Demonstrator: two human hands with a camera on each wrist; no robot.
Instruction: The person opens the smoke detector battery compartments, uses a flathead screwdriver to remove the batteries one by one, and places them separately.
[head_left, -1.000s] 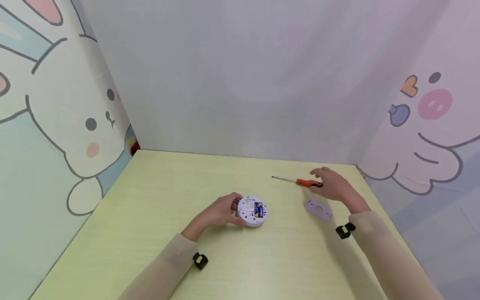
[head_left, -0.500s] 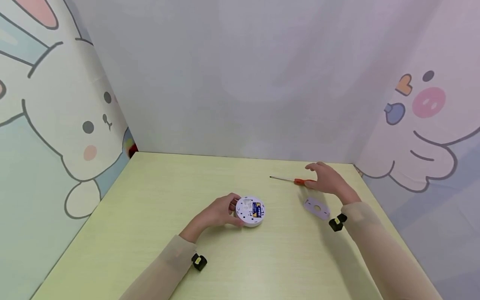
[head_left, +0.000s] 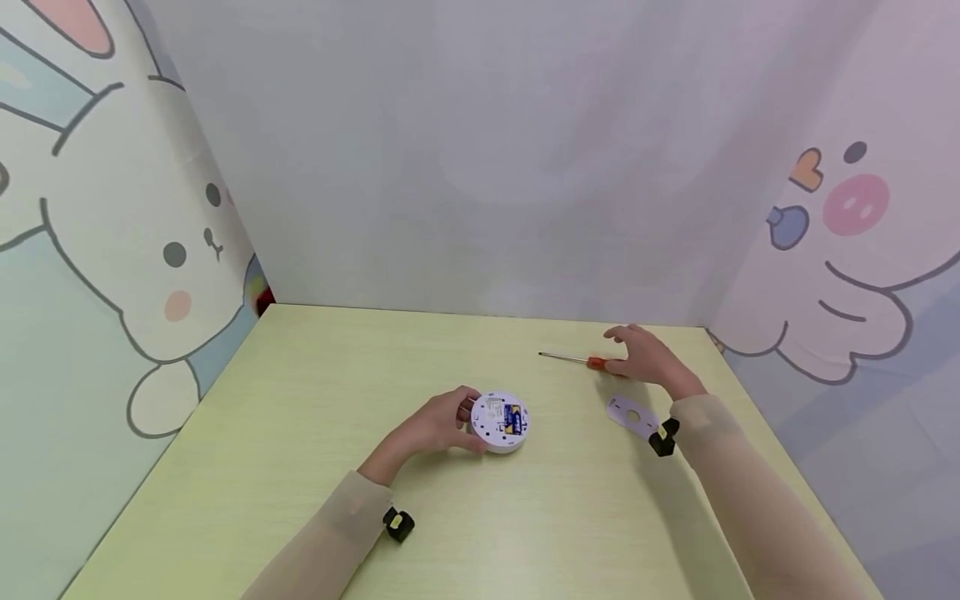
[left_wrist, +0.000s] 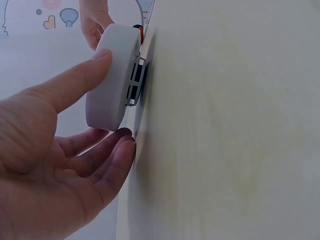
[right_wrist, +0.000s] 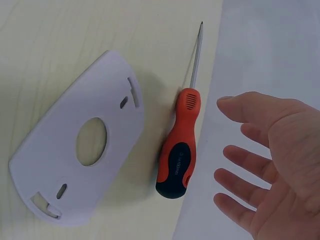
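My left hand [head_left: 435,425] grips a round white smoke alarm [head_left: 491,436] by its near-left edge, thumb on one side and fingers on the other. Printed markings and a blue-and-yellow battery [head_left: 513,420] show on its upward face. In the left wrist view a slotted frame stands out from the alarm's underside. The right hand [head_left: 647,360], thumb and fingers apart, hovers at the handle of a screwdriver [right_wrist: 183,125] and holds nothing. That screwdriver has a red-orange and black handle and a thin metal shaft. Beside it lies a flat white mounting plate [right_wrist: 55,145] with a large central hole.
Everything lies on a pale yellow table [head_left: 360,358]. A plain light curtain [head_left: 465,167] hangs behind its far edge. Cartoon-printed cloth stands along both sides, a rabbit [head_left: 135,250] on the left. Black wrist cameras sit on both sleeves, the right one overlapping the plate's edge in the head view.
My right hand has moved a little left, covering more of the screwdriver's handle in the head view. The left hand and smoke alarm hold their place; the head view shifted slightly.
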